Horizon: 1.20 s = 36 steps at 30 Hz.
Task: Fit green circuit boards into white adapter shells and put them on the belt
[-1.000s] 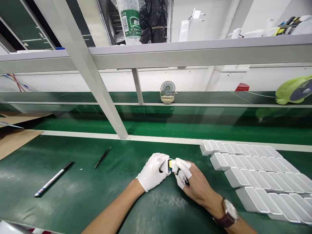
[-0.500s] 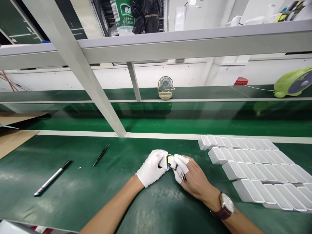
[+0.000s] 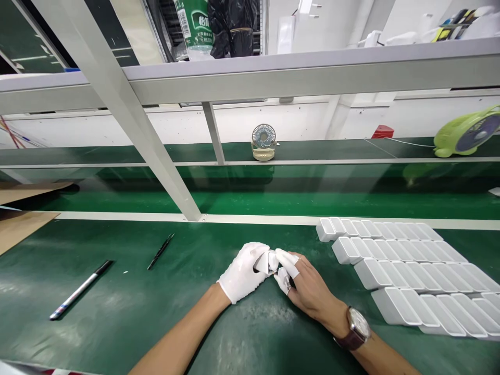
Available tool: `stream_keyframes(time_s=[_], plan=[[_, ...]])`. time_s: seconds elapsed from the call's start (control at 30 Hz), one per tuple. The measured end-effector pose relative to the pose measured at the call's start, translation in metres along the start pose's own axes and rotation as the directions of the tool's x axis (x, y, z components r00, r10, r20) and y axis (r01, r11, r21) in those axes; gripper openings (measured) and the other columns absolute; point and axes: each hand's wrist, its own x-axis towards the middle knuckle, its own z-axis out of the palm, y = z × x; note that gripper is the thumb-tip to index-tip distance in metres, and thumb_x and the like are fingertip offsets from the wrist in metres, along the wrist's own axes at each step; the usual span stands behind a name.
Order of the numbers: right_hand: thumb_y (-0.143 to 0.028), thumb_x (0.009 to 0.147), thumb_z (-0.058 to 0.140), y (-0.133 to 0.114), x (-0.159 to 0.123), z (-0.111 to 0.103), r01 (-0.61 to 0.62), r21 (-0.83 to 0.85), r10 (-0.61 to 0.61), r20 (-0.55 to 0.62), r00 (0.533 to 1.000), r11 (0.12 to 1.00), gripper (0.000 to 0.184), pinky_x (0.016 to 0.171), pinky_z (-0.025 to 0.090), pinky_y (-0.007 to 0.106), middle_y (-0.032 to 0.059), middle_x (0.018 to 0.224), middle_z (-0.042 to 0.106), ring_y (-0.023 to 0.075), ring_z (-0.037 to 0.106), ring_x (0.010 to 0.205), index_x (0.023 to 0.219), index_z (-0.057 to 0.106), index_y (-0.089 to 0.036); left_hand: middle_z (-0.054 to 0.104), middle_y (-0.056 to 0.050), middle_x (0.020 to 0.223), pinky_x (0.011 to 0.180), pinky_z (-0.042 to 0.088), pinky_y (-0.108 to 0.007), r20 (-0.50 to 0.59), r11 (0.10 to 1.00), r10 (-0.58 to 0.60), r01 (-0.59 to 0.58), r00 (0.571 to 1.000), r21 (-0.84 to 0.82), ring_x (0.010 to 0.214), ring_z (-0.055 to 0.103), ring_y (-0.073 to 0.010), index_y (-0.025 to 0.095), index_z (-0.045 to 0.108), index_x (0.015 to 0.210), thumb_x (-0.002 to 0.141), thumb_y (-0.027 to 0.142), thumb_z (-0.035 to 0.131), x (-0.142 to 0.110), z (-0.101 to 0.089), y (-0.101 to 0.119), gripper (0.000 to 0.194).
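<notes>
My left hand (image 3: 244, 272), in a white glove, is curled around a small white plastic part (image 3: 269, 262) just above the green bench mat (image 3: 156, 307). My right hand (image 3: 308, 289) wears white finger cots and a wristwatch, and its fingertips pinch the same part from the right. The two hands meet at the middle of the bench, and the part is mostly hidden between the fingers. Several rows of white rectangular housings (image 3: 402, 271) lie to the right of my right hand.
A marker pen (image 3: 78, 289) and black tweezers (image 3: 160, 251) lie on the mat to the left. Cardboard (image 3: 19, 226) sits at the far left. A small desk fan (image 3: 263, 141) and a green fan (image 3: 466, 136) stand on the rear ledge. A slanted metal post (image 3: 128, 114) rises from the bench.
The yellow and blue inside of the part, visible earlier, is now covered by white. Both hands stayed together at the same spot; the view shifted slightly.
</notes>
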Motion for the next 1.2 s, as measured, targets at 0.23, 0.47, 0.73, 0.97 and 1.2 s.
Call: stream_keyframes(time_s=[0.23,0.47,0.73,0.97,1.2], plan=[[-0.026,0.092,0.067,-0.005,0.002,-0.005,-0.165,0.17,0.182,-0.091,0.979,0.972,0.068,0.086,0.059,0.047,0.0132,0.113,0.066,0.0284,0.063,0.106,0.15,0.033,-0.02,0.066,-0.008,0.121,0.103,0.046,-0.046,0.071,0.995,-0.096,0.095,0.993,0.011,0.117,0.059,-0.0282,0.027,0.063,0.124,0.082,0.026,0.072,0.001,-0.006,0.015,0.043],[-0.02,0.096,0.06,-0.006,0.005,-0.008,-0.187,0.226,0.202,-0.046,0.978,0.956,0.052,0.104,0.052,0.047,0.0126,0.135,0.058,0.0263,0.056,0.125,0.145,0.044,-0.024,0.07,-0.003,0.093,0.074,0.051,-0.03,0.321,0.831,-0.37,0.465,0.872,-0.305,0.078,0.062,-0.0174,0.019,0.067,0.118,0.084,0.04,0.07,0.005,-0.018,0.003,0.041],[-0.015,0.099,0.051,0.001,0.002,-0.001,-0.162,0.202,0.146,0.091,0.985,0.966,0.053,0.108,0.05,0.047,0.0129,0.144,0.051,0.0253,0.052,0.132,0.15,0.039,-0.026,0.07,-0.007,0.106,0.09,0.05,-0.034,0.346,0.709,-0.376,0.507,0.86,-0.49,0.098,0.063,-0.022,0.014,0.067,0.111,0.093,0.051,0.056,0.011,-0.028,0.003,0.042],[-0.016,0.097,0.056,0.004,0.0,0.002,-0.146,0.246,0.132,0.073,0.989,0.958,0.04,0.104,0.053,0.044,0.0134,0.14,0.052,0.0249,0.056,0.127,0.137,0.054,-0.024,0.071,-0.007,0.108,0.092,0.051,-0.036,0.354,0.718,-0.398,0.527,0.846,-0.455,0.101,0.066,-0.0237,0.017,0.065,0.109,0.091,0.046,0.061,0.011,-0.021,0.001,0.035],[-0.017,0.099,0.051,0.004,0.002,0.006,-0.155,0.226,0.134,0.105,0.985,0.962,0.046,0.109,0.051,0.044,0.0139,0.144,0.05,0.0247,0.052,0.134,0.144,0.046,-0.023,0.071,-0.007,0.104,0.088,0.052,-0.035,0.356,0.731,-0.379,0.512,0.854,-0.452,0.096,0.066,-0.0224,0.016,0.066,0.107,0.09,0.045,0.063,0.011,-0.025,0.001,0.034]])
